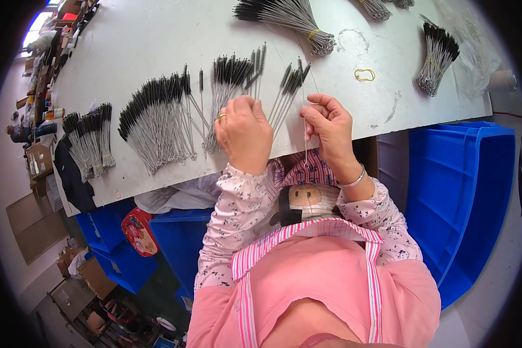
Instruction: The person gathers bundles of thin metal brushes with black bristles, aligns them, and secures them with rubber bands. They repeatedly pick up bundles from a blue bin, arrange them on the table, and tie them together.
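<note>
My right hand [332,124] pinches a thin wire brush [305,142] between thumb and fingers. Its bare stem hangs down past the table edge and ends in a small loop; which bristle head belongs to it I cannot tell. Fingers curled and back upward, my left hand [245,134] is over a bunch of black-bristled brushes [231,72]. Its fingertips are hidden, so what they grip does not show. A few loose brushes [287,87] lie between the hands. Left of them a wide fan of brushes [156,116] is spread along the table.
Banded brush bundles lie at the far left [93,142], far middle [293,23] and far right [436,61] of the white table [174,35]. Yellow rubber bands [364,75] lie near the far middle bundle. Blue crates [461,197] stand right and left [119,261] below the table.
</note>
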A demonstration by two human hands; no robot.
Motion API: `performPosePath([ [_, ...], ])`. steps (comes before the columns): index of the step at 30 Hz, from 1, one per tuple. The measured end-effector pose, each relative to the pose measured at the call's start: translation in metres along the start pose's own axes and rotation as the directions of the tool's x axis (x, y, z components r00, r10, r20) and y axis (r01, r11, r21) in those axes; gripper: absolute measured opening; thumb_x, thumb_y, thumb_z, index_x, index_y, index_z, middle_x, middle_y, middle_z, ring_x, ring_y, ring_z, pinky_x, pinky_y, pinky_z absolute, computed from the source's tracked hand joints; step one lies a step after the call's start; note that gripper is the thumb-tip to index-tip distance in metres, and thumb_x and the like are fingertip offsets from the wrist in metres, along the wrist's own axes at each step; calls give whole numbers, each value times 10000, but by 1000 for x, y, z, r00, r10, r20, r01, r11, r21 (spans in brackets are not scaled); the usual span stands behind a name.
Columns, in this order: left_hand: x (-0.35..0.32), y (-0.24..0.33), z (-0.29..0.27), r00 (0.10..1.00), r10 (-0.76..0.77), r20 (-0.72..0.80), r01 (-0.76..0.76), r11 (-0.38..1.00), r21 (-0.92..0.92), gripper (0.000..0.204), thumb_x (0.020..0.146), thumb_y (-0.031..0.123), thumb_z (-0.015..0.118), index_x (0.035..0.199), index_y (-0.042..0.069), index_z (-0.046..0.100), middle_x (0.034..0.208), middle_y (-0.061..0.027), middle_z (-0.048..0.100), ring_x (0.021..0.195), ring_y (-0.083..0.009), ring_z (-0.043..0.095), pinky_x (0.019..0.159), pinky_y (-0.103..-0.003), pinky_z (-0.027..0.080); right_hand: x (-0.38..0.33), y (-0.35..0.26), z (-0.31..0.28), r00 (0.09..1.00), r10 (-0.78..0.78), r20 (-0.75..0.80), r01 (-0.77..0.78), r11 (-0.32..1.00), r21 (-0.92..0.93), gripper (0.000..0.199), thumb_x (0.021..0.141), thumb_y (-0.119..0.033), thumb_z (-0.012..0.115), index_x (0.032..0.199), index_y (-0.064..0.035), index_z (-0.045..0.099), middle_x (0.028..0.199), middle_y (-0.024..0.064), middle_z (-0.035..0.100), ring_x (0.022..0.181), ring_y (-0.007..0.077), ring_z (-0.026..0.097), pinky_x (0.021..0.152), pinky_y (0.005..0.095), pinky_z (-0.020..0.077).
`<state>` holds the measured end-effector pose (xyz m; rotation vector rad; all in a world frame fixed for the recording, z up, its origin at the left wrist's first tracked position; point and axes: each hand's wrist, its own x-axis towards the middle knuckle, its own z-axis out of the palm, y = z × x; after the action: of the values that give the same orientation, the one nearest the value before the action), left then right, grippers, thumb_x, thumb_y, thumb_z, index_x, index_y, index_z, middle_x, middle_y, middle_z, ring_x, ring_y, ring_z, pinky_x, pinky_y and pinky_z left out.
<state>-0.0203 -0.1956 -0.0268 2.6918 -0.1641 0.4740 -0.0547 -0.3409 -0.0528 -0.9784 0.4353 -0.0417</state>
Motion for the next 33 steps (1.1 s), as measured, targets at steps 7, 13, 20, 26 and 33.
performPosePath([
  [7,-8,13,-24,996,-87,30,90,844,-529,145,915,156,555,875,16,542,690,-59,555,555,-166,527,483,-294,402,-12,-8,1,999,27,26,-28,999,38,295,809,-27,659,1055,70,528,711,51,585,519,88,532,443,214,460],
  [13,-70,33,-27,400,58,915,912,-118,-392,161,924,172,551,905,13,542,667,-16,551,541,-90,522,454,-203,422,-62,-15,-34,982,187,-29,-186,982,40,253,811,-38,669,1010,58,546,712,62,603,511,91,546,443,210,462],
  [20,-100,46,-15,346,90,934,934,-122,-335,194,929,207,539,865,25,562,746,-100,652,575,-117,597,469,-210,467,-99,-7,-58,958,278,-69,-277,961,24,210,825,-58,658,981,45,563,693,54,610,500,80,547,451,206,454],
  [26,-97,49,-21,305,147,941,942,-194,-275,221,928,214,533,858,9,577,750,-96,649,587,-125,605,490,-219,480,-100,-20,-56,941,335,-51,-331,941,70,203,833,-69,647,983,40,564,709,58,614,507,83,555,461,211,469],
  [33,-78,57,-28,294,206,933,933,-273,-234,242,935,228,519,874,5,589,792,-96,660,627,-132,621,528,-218,492,-87,-48,-40,895,442,-62,-431,892,134,183,841,-76,635,977,26,567,729,56,615,517,84,567,469,226,499],
])
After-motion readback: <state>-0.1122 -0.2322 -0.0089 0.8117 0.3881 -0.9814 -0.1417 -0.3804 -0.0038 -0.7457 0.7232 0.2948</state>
